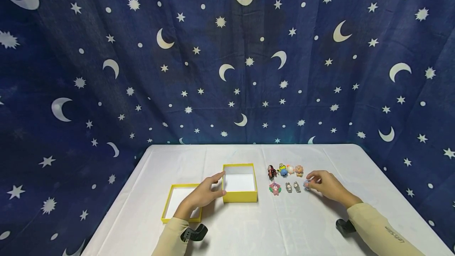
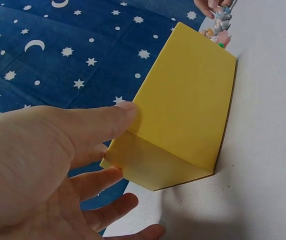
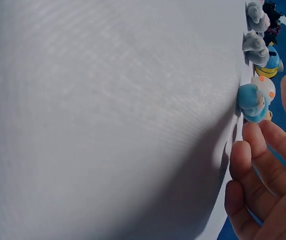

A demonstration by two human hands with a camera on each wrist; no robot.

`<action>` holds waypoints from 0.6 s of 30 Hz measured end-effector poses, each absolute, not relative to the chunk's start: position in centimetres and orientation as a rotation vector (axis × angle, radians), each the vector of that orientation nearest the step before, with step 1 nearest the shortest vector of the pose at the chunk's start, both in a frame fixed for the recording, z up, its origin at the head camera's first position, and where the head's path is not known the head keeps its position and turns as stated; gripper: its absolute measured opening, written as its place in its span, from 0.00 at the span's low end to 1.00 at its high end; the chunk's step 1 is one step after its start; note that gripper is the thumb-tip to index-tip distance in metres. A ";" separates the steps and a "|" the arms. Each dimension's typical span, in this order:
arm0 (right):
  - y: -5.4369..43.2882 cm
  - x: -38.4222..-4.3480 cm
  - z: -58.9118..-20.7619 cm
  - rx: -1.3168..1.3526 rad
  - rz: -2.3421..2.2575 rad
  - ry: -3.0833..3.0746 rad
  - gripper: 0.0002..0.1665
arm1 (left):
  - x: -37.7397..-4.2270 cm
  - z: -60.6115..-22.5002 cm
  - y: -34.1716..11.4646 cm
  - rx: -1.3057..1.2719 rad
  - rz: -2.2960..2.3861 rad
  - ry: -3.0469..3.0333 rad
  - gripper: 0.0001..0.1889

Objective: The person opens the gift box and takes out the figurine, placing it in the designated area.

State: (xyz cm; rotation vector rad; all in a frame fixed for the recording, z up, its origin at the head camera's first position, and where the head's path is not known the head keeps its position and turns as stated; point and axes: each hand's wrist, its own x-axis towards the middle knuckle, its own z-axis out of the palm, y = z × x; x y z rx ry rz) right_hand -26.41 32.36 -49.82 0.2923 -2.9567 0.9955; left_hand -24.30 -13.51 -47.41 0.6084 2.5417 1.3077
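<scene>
A yellow box (image 1: 239,196) with a white inside stands open-topped at the table's middle. My left hand (image 1: 204,194) holds its left end by thumb and forefinger; the other fingers hang loose in the left wrist view. At the right, my right hand (image 1: 327,185) is around a small light-blue figurine (image 3: 250,101). The thumb stands apart from it, and the fingertips are close beside it; whether they touch is unclear. Two grey figurines (image 1: 293,187) and a pink one (image 1: 275,188) with green lie in the near row.
Behind them sit a dark figurine (image 1: 271,172), a yellow-and-blue one (image 1: 282,170), a white round one (image 1: 290,168) and an orange-brown one (image 1: 299,170). A yellow-rimmed box lid (image 1: 170,204) lies left, partly under my left forearm. A starry curtain (image 1: 227,90) hangs behind the white table (image 1: 277,224).
</scene>
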 end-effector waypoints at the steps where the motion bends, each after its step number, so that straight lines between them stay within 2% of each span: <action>1: 32.4 -26.5 -49.8 0.285 1.002 -2.951 0.17 | -24.3 -47.4 -13.5 0.610 1.305 2.543 0.37; 18: 32.0 -26.9 -48.9 0.257 0.984 -2.900 0.15 | -24.1 -47.2 -13.4 0.629 1.308 2.543 0.36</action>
